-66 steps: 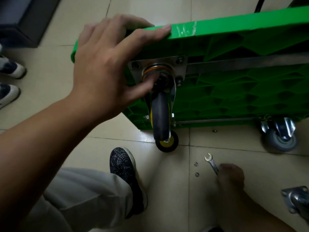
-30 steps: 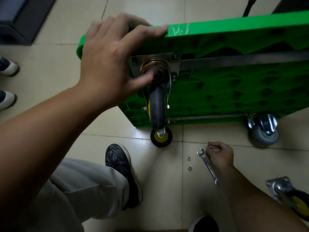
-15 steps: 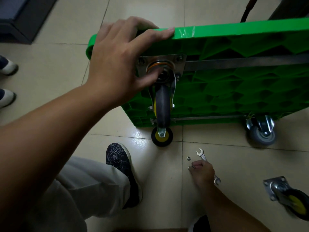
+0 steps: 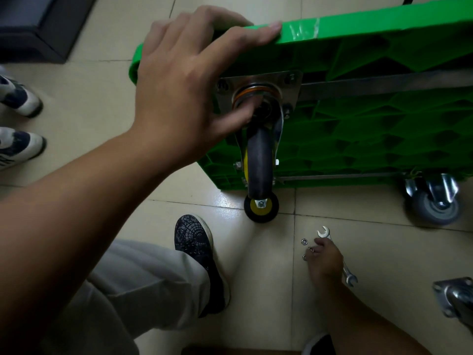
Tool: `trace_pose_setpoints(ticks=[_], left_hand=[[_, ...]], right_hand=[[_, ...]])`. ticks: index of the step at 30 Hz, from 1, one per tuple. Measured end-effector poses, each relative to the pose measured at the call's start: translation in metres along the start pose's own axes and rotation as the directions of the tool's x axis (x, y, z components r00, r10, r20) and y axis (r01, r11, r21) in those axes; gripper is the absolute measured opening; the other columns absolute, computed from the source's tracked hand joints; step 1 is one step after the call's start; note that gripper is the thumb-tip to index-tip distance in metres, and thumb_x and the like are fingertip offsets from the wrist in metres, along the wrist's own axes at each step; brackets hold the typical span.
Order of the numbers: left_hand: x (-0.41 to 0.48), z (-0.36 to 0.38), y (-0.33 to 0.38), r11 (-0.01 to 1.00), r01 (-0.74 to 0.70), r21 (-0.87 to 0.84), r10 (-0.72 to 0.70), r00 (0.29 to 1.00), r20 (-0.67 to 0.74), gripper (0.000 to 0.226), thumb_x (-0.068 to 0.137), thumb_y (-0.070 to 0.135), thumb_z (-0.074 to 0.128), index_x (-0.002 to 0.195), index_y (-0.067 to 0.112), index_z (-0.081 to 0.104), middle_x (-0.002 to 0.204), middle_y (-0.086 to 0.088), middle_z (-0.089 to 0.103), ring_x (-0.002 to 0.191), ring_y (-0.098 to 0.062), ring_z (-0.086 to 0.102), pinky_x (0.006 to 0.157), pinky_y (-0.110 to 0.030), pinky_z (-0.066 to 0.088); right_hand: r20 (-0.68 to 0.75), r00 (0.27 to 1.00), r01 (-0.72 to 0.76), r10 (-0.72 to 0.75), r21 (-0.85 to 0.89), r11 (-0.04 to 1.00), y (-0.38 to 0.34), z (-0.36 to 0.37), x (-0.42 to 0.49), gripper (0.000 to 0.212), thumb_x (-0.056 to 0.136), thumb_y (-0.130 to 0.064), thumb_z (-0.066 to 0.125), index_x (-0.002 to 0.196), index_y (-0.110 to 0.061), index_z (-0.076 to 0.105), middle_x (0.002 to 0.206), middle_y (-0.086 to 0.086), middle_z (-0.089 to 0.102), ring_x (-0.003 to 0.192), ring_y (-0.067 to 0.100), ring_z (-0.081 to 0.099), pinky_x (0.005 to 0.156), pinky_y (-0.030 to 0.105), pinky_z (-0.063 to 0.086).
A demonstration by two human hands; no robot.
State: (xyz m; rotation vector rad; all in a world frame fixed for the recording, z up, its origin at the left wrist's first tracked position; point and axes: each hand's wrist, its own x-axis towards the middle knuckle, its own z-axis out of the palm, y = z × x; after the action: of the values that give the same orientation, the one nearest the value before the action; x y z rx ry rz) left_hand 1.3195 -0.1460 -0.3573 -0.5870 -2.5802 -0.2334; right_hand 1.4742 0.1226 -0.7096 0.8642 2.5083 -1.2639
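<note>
A green plastic cart [image 4: 384, 124] stands tipped on its side, ribbed underside facing me. My left hand [image 4: 179, 98] grips its top edge near the corner, fingers curled over the rim and thumb pressed against the swivel of a black caster [image 4: 258, 160] on a steel mount plate [image 4: 289, 80]. Low on the floor, my right hand [image 4: 325, 260] has its fingers curled down and pinches a small nut [image 4: 311, 249]. Another nut [image 4: 304, 241] lies just left of it. A silver open-ended wrench [image 4: 323, 231] lies partly under that hand.
A yellow-hubbed wheel [image 4: 261, 206] and a grey caster [image 4: 435, 203] touch the tiled floor under the cart. A loose caster [image 4: 458, 301] lies at the right edge. My dark shoe [image 4: 194, 247] is planted near the cart. Another person's shoes [image 4: 18, 147] stand at left, by a dark cabinet base [image 4: 38, 21].
My right hand let go of the wrench and moved left onto the small nuts. The left hand has kept its hold on the cart edge and caster.
</note>
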Motion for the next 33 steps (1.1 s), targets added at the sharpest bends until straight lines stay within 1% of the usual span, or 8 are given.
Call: trace_pose_setpoints(ticks=[3,7,11,14,21,26,29,33], left_hand=[[0.0,0.001,-0.001,1.0,-0.007,0.007,0.007,1.0,-0.004,0.054,0.095,0.048,0.06,0.146,0.033,0.049,0.135,-0.006,0.059,0.12,-0.031,0.055,0.094,-0.046,0.036],[0.0,0.002,-0.002,1.0,-0.008,0.018,0.008,1.0,-0.002,0.054,0.096,0.048,0.06,0.147,0.032,0.049,0.135,-0.007,0.059,0.119,-0.032,0.055,0.093,-0.047,0.037],[0.0,0.001,-0.001,1.0,-0.004,0.016,0.004,1.0,0.004,0.055,0.096,0.049,0.059,0.147,0.032,0.049,0.136,-0.008,0.058,0.119,-0.032,0.055,0.093,-0.047,0.036],[0.0,0.001,-0.002,1.0,-0.001,0.017,0.001,1.0,0.009,0.055,0.096,0.049,0.059,0.147,0.032,0.048,0.136,-0.007,0.058,0.12,-0.032,0.055,0.093,-0.046,0.036],[0.001,0.0,-0.001,1.0,0.01,0.015,-0.011,1.0,0.025,0.055,0.095,0.049,0.06,0.146,0.033,0.049,0.136,-0.004,0.058,0.121,-0.029,0.054,0.095,-0.044,0.034],[0.002,-0.002,0.001,1.0,0.019,-0.004,-0.019,0.999,0.037,0.057,0.091,0.049,0.061,0.145,0.032,0.052,0.133,-0.007,0.058,0.117,-0.03,0.053,0.092,-0.042,0.032],[0.004,-0.008,0.002,0.999,0.039,-0.036,-0.037,0.996,0.077,0.059,0.088,0.052,0.061,0.144,0.034,0.052,0.132,-0.005,0.058,0.117,-0.029,0.053,0.093,-0.042,0.032],[0.007,-0.021,0.0,0.995,0.033,-0.095,-0.013,0.98,0.2,0.067,0.086,0.046,0.068,0.149,0.037,0.046,0.136,-0.005,0.056,0.12,-0.031,0.052,0.098,-0.045,0.036]], right_hand=[[-0.022,0.999,-0.029,0.028,-0.03,0.999,0.003,0.003,0.004,0.024,0.077,0.013,0.069,0.077,-0.01,0.062,0.069,0.009,0.064,0.06,0.026,0.061,0.064,0.038,0.055],[-0.022,1.0,-0.017,0.016,-0.036,0.999,0.007,0.003,0.009,0.021,0.074,0.009,0.075,0.077,-0.01,0.066,0.079,0.018,0.068,0.062,0.023,0.059,0.057,0.023,0.048],[-0.195,0.98,0.008,-0.042,-0.173,0.985,0.015,-0.021,0.013,0.022,0.074,-0.016,0.083,0.091,-0.012,0.07,0.092,0.011,0.062,0.083,0.032,0.06,0.073,0.041,0.054],[-0.122,0.991,-0.089,0.048,-0.358,0.929,0.027,-0.04,0.023,0.035,0.073,-0.014,0.082,0.104,-0.011,0.067,0.101,0.017,0.065,0.096,0.039,0.06,0.081,0.047,0.053],[0.027,0.995,-0.084,0.101,-0.363,0.928,0.023,-0.04,0.033,0.015,0.086,-0.007,0.072,0.087,-0.012,0.057,0.094,0.019,0.065,0.084,0.035,0.062,0.072,0.037,0.049],[0.233,0.968,0.173,-0.094,-0.348,0.922,-0.016,-0.066,0.039,0.01,0.1,-0.012,0.055,0.103,-0.012,0.064,0.104,0.01,0.052,0.079,0.02,0.055,0.07,0.033,0.044],[0.358,0.894,0.39,-0.269,-0.329,0.86,-0.072,-0.111,0.049,0.021,0.102,-0.019,0.053,0.084,-0.031,0.052,0.09,0.004,0.059,0.079,0.026,0.057,0.07,0.037,0.044],[0.315,0.827,0.55,-0.465,-0.287,0.784,-0.147,-0.175,0.032,0.014,0.101,-0.025,0.056,0.089,-0.032,0.058,0.077,-0.006,0.066,0.076,0.024,0.064,0.072,0.042,0.052]])
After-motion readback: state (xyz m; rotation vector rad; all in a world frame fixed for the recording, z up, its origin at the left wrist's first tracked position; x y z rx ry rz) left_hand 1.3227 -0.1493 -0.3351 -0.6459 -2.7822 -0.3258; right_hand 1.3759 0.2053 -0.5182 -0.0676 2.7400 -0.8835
